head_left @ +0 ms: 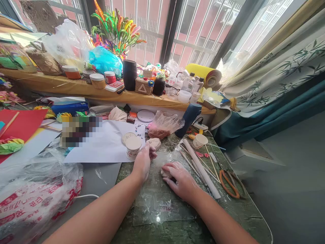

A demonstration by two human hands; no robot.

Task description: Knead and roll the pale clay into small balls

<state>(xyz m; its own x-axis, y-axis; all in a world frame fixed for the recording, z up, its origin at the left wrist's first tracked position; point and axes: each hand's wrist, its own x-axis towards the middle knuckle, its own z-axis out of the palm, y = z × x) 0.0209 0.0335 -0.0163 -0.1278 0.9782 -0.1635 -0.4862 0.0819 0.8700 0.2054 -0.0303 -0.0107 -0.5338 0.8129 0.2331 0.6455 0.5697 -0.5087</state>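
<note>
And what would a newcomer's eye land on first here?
Probably the bouquet of bright, fuzzy stems, rising above the ledge behind a blue plastic bag. Next, perhaps, the white-dusted right hand, curled over a pale lump above the clear sheet. The orange-handled scissors also stand out, lying on the green table to the right.

Your clear sheet (157, 203) looks glossy under white powder smears; over it, your doughy lump (166, 174) is matt; beyond it, the bag (167, 123) is crinkled, shiny plastic.
</note>
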